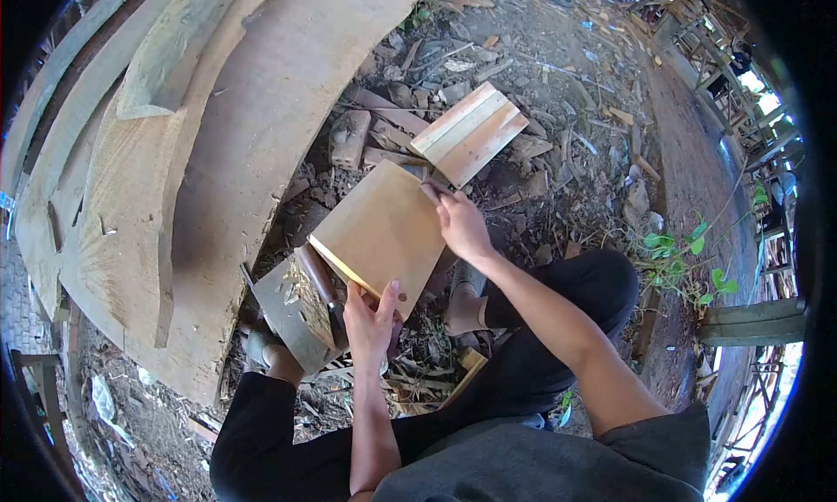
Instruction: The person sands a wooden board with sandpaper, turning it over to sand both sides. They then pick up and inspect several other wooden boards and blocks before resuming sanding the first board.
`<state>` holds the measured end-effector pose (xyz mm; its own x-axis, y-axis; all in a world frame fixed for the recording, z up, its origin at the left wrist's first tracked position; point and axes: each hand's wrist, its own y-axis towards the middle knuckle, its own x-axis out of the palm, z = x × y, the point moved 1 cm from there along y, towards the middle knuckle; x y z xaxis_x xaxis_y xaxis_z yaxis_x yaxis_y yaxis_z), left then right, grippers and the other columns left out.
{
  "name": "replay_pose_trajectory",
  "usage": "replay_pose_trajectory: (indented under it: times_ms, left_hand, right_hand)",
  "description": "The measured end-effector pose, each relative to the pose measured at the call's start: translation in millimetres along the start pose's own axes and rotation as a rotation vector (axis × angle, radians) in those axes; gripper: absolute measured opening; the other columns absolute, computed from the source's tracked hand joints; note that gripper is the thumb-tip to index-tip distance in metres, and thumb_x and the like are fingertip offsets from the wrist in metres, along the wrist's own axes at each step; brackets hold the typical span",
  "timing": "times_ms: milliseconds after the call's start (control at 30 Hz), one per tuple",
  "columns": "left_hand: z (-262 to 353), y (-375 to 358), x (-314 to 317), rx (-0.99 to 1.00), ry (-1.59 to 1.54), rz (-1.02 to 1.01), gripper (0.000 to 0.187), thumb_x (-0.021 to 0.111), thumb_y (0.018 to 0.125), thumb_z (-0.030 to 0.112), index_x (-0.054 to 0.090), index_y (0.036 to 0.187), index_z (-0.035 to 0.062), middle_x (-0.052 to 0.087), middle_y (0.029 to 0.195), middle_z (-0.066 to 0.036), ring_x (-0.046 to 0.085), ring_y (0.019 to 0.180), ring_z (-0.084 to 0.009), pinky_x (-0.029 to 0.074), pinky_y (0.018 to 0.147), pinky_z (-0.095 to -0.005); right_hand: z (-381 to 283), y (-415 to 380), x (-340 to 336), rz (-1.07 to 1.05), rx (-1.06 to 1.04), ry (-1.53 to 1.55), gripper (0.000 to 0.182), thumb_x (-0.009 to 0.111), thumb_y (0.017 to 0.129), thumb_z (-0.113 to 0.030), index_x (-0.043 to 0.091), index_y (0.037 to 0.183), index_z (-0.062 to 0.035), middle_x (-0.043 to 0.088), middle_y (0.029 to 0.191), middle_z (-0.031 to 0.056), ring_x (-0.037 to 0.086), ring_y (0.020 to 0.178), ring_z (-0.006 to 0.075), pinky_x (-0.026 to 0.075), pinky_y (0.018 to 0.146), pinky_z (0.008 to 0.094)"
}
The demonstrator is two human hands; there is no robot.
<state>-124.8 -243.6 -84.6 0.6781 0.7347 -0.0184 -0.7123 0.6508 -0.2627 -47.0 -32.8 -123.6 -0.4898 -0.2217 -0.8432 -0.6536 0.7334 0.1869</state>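
A square light-brown wooden board [379, 227] lies tilted in front of me, between my knees. My left hand [370, 321] grips its near edge, thumb on top. At its far right corner my right hand [464, 228] is closed round a dark brown piece [433, 189], perhaps a handle; what lies beyond it is hidden. Left of the board, a tool with a brown handle [316, 275] rests on a grey flat block [288, 303] with wood shavings. Past the board sits a striped wooden panel [471, 134].
Large curved planks [261, 127] lean at the left. A brick [350, 139] and wood scraps lie on the littered ground beyond the board. A leafy plant [676, 245] and a wooden beam [754, 322] are at the right.
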Motion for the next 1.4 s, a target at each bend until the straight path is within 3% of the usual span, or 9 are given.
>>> replay_pose_trajectory:
  times_ms: [167, 300, 367, 567, 767, 867, 1133, 1300, 1400]
  left_hand:
    - [-13.6, 2.9, 4.7, 0.093, 0.001, 0.075, 0.041, 0.063, 0.093, 0.028, 0.051, 0.111, -0.0067, 0.068, 0.086, -0.015, 0.064, 0.075, -0.0155, 0.051, 0.066, -0.0289]
    - [-13.4, 0.9, 5.1, 0.115, -0.046, 0.09, 0.042, 0.062, 0.093, 0.03, 0.052, 0.112, -0.0061, 0.067, 0.087, -0.013, 0.063, 0.075, -0.0143, 0.05, 0.065, -0.0287]
    - [-17.7, 2.9, 7.2, 0.095, -0.11, 0.106, 0.04, 0.062, 0.094, 0.03, 0.052, 0.112, -0.0051, 0.066, 0.082, -0.01, 0.061, 0.071, -0.0142, 0.049, 0.062, -0.0278]
    - [-12.3, -0.4, 13.8, -0.09, -0.688, 0.086, 0.056, 0.049, 0.091, 0.006, 0.029, 0.144, 0.007, 0.049, 0.129, -0.009, 0.051, 0.117, -0.0168, 0.043, 0.098, -0.0323]
    - [-2.4, -4.5, 7.8, 0.045, -0.362, -0.048, 0.08, 0.058, 0.083, -0.003, 0.015, 0.15, 0.0011, 0.042, 0.141, -0.015, 0.043, 0.128, -0.022, 0.035, 0.108, -0.0338]
    - [-7.8, -2.1, 7.5, 0.087, -0.371, -0.068, 0.079, 0.06, 0.083, -0.001, 0.017, 0.149, 0.0013, 0.042, 0.14, -0.014, 0.042, 0.129, -0.0218, 0.034, 0.108, -0.0346]
    - [-13.1, 0.3, 12.5, 0.064, -0.562, 0.0, 0.073, 0.056, 0.082, -0.005, 0.021, 0.147, 0.0003, 0.044, 0.136, -0.012, 0.046, 0.122, -0.019, 0.035, 0.105, -0.0324]
    - [-12.9, 0.2, 22.9, 0.003, -0.578, 0.129, 0.07, 0.053, 0.082, -0.008, 0.025, 0.146, 0.0009, 0.045, 0.135, -0.011, 0.048, 0.12, -0.018, 0.039, 0.101, -0.0299]
    - [-7.8, -3.1, 20.6, -0.019, -0.621, 0.102, 0.07, 0.054, 0.083, -0.009, 0.026, 0.146, 0.0008, 0.046, 0.135, -0.01, 0.048, 0.12, -0.0179, 0.039, 0.101, -0.0302]
  right_hand:
    - [-81.8, -54.8, -24.0, -0.023, -0.487, 0.14, 0.021, 0.055, 0.089, -0.011, 0.061, 0.103, 0.0037, 0.056, 0.088, 0.0143, 0.06, 0.085, 0.0328, 0.049, 0.075, 0.0436]
    - [-38.3, -5.8, -12.2, -0.269, -0.125, 0.03, 0.017, 0.053, 0.09, -0.011, 0.06, 0.098, 0.0027, 0.058, 0.09, 0.017, 0.06, 0.085, 0.0355, 0.05, 0.071, 0.0443]
    - [-17.9, 5.0, 7.0, 0.032, -0.153, -0.075, 0.016, 0.05, 0.092, -0.011, 0.059, 0.097, 0.0016, 0.059, 0.089, 0.0171, 0.06, 0.082, 0.0365, 0.049, 0.068, 0.0449]
    - [-103.5, -43.4, -16.2, -0.157, -0.605, 0.198, 0.027, 0.056, 0.088, -0.005, 0.058, 0.113, 0.0035, 0.053, 0.088, 0.0123, 0.057, 0.086, 0.0305, 0.049, 0.075, 0.04]
    - [-93.8, 28.1, 30.8, -0.022, -0.371, 0.331, 0.014, 0.054, 0.089, -0.01, 0.061, 0.095, 0.0011, 0.058, 0.091, 0.0137, 0.06, 0.08, 0.0297, 0.049, 0.07, 0.0408]
    - [-117.3, -9.7, 12.4, -0.144, -0.766, 0.157, 0.014, 0.054, 0.088, -0.012, 0.062, 0.088, 0.0, 0.061, 0.095, 0.0152, 0.06, 0.085, 0.0318, 0.049, 0.074, 0.0409]
    - [-27.6, 51.7, 40.1, -0.064, 0.03, 0.092, 0.015, 0.05, 0.091, -0.008, 0.059, 0.089, 0.003, 0.059, 0.087, 0.0197, 0.059, 0.078, 0.0366, 0.047, 0.072, 0.045]
    - [-76.1, 11.9, 16.1, -0.126, -0.523, 0.25, 0.015, 0.053, 0.09, -0.011, 0.061, 0.091, 0.0017, 0.058, 0.083, 0.0176, 0.06, 0.078, 0.035, 0.047, 0.069, 0.0449]
    - [-24.6, 71.1, 28.4, -0.059, -0.166, 0.084, 0.016, 0.052, 0.088, -0.008, 0.063, 0.095, 0.0006, 0.061, 0.084, 0.0184, 0.061, 0.075, 0.0359, 0.049, 0.069, 0.0447]
